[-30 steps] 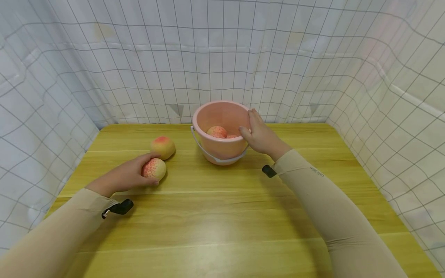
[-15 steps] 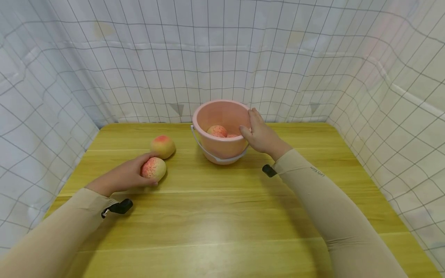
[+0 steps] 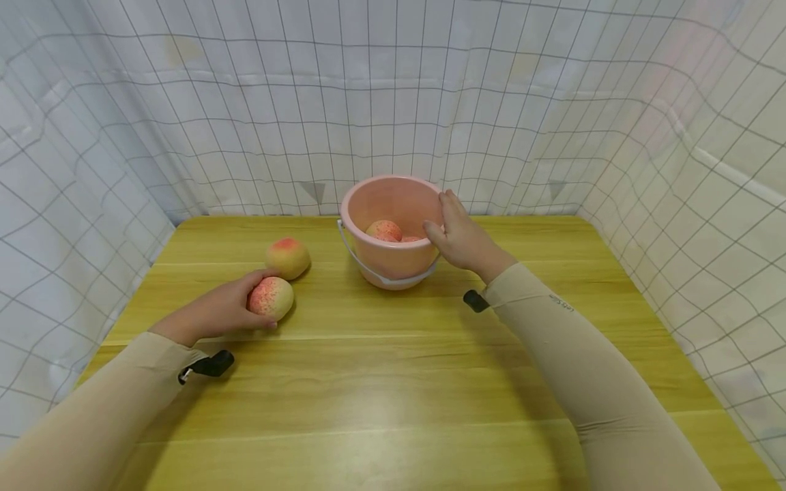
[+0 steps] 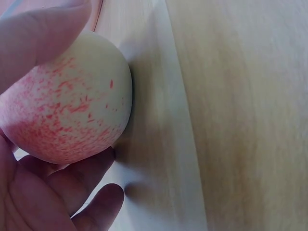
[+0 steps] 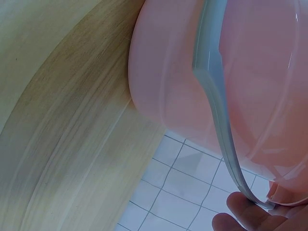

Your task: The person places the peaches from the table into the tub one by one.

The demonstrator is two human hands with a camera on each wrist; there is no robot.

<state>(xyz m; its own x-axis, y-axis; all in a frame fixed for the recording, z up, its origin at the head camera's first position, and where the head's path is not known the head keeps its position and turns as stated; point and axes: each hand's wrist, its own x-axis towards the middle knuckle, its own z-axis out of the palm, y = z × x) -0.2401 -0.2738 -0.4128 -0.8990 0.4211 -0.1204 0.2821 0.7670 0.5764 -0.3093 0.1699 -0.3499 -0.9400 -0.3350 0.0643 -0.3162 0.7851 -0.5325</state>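
My left hand (image 3: 224,307) grips a pale yellow peach speckled with red (image 3: 272,299) on the table's left side. In the left wrist view the thumb lies over one side of this peach (image 4: 72,106), with fingers around the opposite side. Just behind it sits a second, yellow peach with a red top (image 3: 288,258). A pink bucket (image 3: 393,261) stands upright at the back middle. Inside are reddish peaches (image 3: 384,230), partly hidden by its front wall. My right hand (image 3: 463,239) holds the bucket's right rim, thumb towards the inside. Its fingers show beside the handle's end in the right wrist view.
The bucket's pale handle (image 3: 393,281) hangs down across its front. Below everything lies a wooden table (image 3: 381,382) with yellow-brown grain. White curtains with a dark grid (image 3: 393,102) enclose the back and both sides.
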